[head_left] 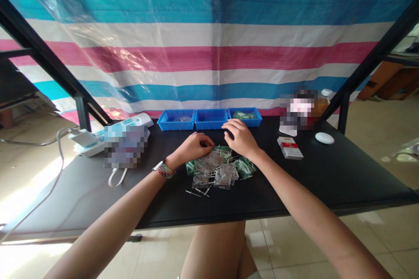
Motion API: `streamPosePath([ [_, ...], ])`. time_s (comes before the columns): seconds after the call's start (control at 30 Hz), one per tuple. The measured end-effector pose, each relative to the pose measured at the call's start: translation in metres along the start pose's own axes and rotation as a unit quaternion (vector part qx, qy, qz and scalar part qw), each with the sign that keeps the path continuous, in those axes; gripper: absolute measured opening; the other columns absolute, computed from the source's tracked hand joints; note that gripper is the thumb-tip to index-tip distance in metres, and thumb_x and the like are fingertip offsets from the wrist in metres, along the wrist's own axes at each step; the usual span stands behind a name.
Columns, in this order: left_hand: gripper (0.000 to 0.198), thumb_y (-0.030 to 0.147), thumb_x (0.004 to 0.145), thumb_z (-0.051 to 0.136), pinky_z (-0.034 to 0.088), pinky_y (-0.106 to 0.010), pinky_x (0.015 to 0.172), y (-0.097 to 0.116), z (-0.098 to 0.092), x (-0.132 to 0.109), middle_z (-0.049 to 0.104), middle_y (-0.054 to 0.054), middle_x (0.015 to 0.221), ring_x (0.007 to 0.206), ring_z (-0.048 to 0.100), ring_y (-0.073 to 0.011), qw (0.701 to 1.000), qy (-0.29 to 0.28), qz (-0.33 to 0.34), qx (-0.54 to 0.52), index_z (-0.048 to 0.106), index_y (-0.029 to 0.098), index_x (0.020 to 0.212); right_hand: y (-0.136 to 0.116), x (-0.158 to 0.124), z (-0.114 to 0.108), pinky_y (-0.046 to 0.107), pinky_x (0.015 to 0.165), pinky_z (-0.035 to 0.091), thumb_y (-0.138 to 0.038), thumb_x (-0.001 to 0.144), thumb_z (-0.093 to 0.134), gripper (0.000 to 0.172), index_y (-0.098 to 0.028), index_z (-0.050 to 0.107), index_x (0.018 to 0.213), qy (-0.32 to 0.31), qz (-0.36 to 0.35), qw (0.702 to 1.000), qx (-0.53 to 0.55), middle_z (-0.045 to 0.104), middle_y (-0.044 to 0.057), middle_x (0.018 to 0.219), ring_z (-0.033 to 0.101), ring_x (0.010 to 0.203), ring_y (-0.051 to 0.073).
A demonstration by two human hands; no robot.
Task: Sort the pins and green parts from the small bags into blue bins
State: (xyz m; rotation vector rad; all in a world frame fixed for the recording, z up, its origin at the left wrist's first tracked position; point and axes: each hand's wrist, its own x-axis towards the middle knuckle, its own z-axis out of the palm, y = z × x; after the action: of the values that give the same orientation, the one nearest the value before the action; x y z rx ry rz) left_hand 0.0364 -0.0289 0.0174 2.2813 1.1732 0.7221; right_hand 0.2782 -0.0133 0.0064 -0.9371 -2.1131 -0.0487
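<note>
A pile of small clear plastic bags (223,176) and green packets (245,167) lies on the black table, mixed with thin metal pins that look like blind rivets (203,192). At the pile's back left edge is my left hand (195,146), its fingers bent and pressed together; whatever they pinch is hidden. My right hand (241,137) hovers over the back right of the pile, just in front of the right blue bin (245,124). Its thumb and fingers are curled but apart, with nothing visible between them.
Beside the right bin stand a middle blue bin (211,125) and a left blue bin (176,125). A power strip (126,123) with cables lies left. On the right are a small red-and-white box (290,148), a white oval object (324,138) and a bottle (324,101).
</note>
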Motion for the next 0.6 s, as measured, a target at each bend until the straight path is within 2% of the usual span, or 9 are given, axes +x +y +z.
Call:
streamPosePath([
  [0.1, 0.020, 0.018, 0.078, 0.069, 0.053, -0.029, 0.077, 0.001, 0.000, 0.000, 0.078, -0.004, 0.083, 0.077, 0.072, -0.0195, 1.000, 0.002, -0.008, 0.004, 0.084, 0.019, 0.091, -0.006, -0.001, 0.007, 0.050, 0.109, 0.053, -0.008, 0.093, 0.059, 0.025, -0.019, 0.076, 0.109, -0.026, -0.019, 0.999, 0.021, 0.076, 0.013, 0.112, 0.065, 0.118, 0.030],
  [0.23, 0.021, 0.014, 0.076, 0.067, 0.053, -0.028, 0.076, 0.000, 0.001, 0.001, 0.078, -0.004, 0.083, 0.078, 0.071, -0.0194, 1.000, 0.014, -0.005, 0.011, 0.083, 0.020, 0.086, -0.007, -0.004, 0.010, 0.048, 0.105, 0.054, -0.007, 0.092, 0.061, 0.023, -0.019, 0.076, 0.105, -0.043, -0.021, 0.998, 0.032, 0.076, 0.012, 0.107, 0.065, 0.112, 0.029],
  [0.4, 0.025, 0.012, 0.076, 0.064, 0.053, -0.027, 0.076, -0.004, 0.002, 0.002, 0.079, -0.004, 0.086, 0.079, 0.072, -0.0192, 1.000, 0.013, -0.012, 0.014, 0.083, 0.019, 0.091, -0.010, -0.003, 0.009, 0.045, 0.101, 0.055, -0.006, 0.092, 0.062, 0.021, -0.017, 0.076, 0.102, -0.056, -0.018, 0.997, 0.048, 0.076, 0.012, 0.104, 0.066, 0.107, 0.028],
  [0.6, 0.020, 0.024, 0.085, 0.066, 0.053, -0.027, 0.073, -0.006, 0.002, 0.002, 0.078, -0.005, 0.085, 0.076, 0.072, -0.0190, 1.000, 0.002, 0.008, 0.007, 0.082, 0.018, 0.096, -0.015, -0.003, 0.010, 0.041, 0.095, 0.055, -0.005, 0.091, 0.064, 0.018, -0.019, 0.075, 0.093, -0.076, -0.009, 0.994, 0.081, 0.076, 0.009, 0.097, 0.066, 0.100, 0.026],
])
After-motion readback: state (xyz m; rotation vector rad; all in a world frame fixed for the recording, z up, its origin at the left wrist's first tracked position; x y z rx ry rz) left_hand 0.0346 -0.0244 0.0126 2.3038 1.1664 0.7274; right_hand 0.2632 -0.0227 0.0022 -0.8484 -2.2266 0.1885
